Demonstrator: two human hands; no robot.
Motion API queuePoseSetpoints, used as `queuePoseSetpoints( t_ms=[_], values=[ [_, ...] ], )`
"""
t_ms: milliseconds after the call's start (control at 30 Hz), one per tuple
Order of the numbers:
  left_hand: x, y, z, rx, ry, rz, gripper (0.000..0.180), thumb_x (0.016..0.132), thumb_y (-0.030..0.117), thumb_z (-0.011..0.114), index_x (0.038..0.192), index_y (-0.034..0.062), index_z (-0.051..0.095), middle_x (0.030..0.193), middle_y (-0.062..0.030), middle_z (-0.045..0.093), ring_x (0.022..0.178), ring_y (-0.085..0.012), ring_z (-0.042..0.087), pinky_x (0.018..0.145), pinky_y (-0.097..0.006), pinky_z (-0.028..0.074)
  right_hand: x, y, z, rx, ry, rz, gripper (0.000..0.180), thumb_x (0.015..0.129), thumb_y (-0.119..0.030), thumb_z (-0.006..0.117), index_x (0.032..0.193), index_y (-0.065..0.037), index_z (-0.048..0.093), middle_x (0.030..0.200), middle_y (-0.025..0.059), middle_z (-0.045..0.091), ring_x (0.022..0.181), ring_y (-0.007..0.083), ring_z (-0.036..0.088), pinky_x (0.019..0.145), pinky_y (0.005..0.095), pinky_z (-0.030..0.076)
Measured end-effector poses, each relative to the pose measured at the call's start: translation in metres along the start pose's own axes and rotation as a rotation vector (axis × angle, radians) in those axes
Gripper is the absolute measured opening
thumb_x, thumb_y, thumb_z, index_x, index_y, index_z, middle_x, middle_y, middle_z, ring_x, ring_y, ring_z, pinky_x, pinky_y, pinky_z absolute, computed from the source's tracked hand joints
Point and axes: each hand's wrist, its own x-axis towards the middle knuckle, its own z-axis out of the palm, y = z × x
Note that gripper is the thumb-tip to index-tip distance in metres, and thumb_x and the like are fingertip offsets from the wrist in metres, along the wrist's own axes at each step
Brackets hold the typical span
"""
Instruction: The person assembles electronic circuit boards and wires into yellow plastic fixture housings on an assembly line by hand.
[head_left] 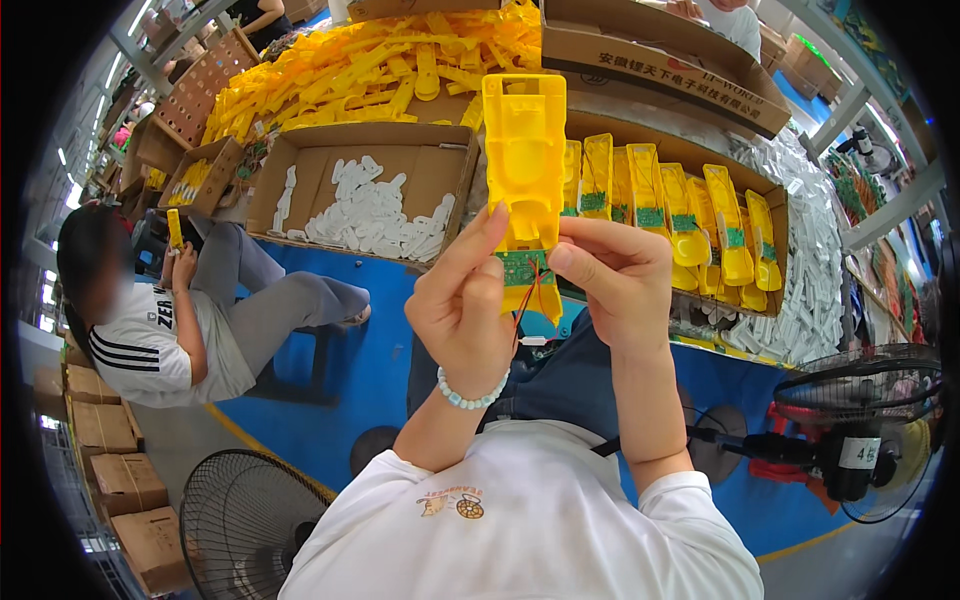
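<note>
Both my hands hold one yellow plastic housing (523, 150) upright in front of me. My left hand (462, 300) grips its lower left side, thumb and forefinger up against it. My right hand (612, 280) pinches the lower right edge, where a small green circuit board (520, 265) with thin red wires sits in the housing. A bead bracelet is on my left wrist.
Behind the housing a cardboard box (770, 195) holds a row of yellow housings with green boards. Another box (300, 165) holds white plastic parts. A heap of yellow parts (370, 60) lies farther back. A seated person (170, 320) is at left. Fans stand at lower left (240, 525) and right (860, 400).
</note>
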Motion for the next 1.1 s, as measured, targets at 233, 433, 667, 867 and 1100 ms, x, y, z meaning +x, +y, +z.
queuePoseSetpoints(
  t_ms=[233,433,667,867,1100],
  values=[
    [0.012,-0.004,0.008,-0.212,0.017,-0.123,0.038,0.085,-0.005,0.042,0.118,-0.0083,0.060,0.115,-0.0194,0.065,0.100,-0.0195,0.065,0.088,-0.028,0.050,0.006,0.003,0.004,-0.070,0.063,-0.026,0.033,0.082,-0.003,0.073,0.112,0.007,0.064,0.087,0.0065,0.068,0.077,0.0099,0.063,0.074,0.0222,0.051],
    [0.036,-0.001,0.014,-0.327,0.012,-0.204,0.054,0.086,0.008,0.037,0.139,-0.0004,0.034,0.116,-0.0238,0.058,0.087,-0.0338,0.066,0.069,-0.042,0.058,-0.012,0.005,-0.017,-0.634,-0.165,0.137,0.042,0.082,-0.019,0.073,0.119,-0.001,0.062,0.063,-0.0007,0.047,0.057,0.0071,0.040,0.052,0.0246,0.031],
    [0.036,-0.018,0.003,-0.373,0.023,-0.251,0.043,0.101,0.023,0.039,0.139,0.0044,0.036,0.118,-0.0183,0.057,0.085,-0.0276,0.064,0.070,-0.038,0.055,-0.028,0.050,-0.015,-0.151,-0.114,0.271,0.017,0.093,-0.007,0.061,0.102,0.006,0.066,0.079,0.0068,0.067,0.072,0.0094,0.063,0.064,0.0230,0.052],
    [0.037,-0.011,-0.007,-0.543,-0.027,-0.412,0.032,0.101,0.019,0.042,0.131,0.0061,0.042,0.118,-0.0159,0.056,0.086,-0.0253,0.062,0.077,-0.040,0.055,-0.024,0.028,-0.012,-0.687,0.169,-0.150,0.015,0.092,0.001,0.056,0.106,0.003,0.059,0.092,0.0148,0.069,0.077,0.0181,0.070,0.070,0.0277,0.055],
    [0.043,-0.021,-0.012,-0.372,0.022,-0.384,0.031,0.102,0.020,0.042,0.130,0.0062,0.039,0.108,-0.0131,0.055,0.089,-0.0239,0.063,0.083,-0.040,0.055,-0.010,0.007,-0.008,-0.922,0.241,-0.556,0.018,0.088,0.006,0.060,0.106,0.004,0.061,0.094,0.0170,0.069,0.079,0.0223,0.069,0.073,0.0283,0.053]
  ],
)
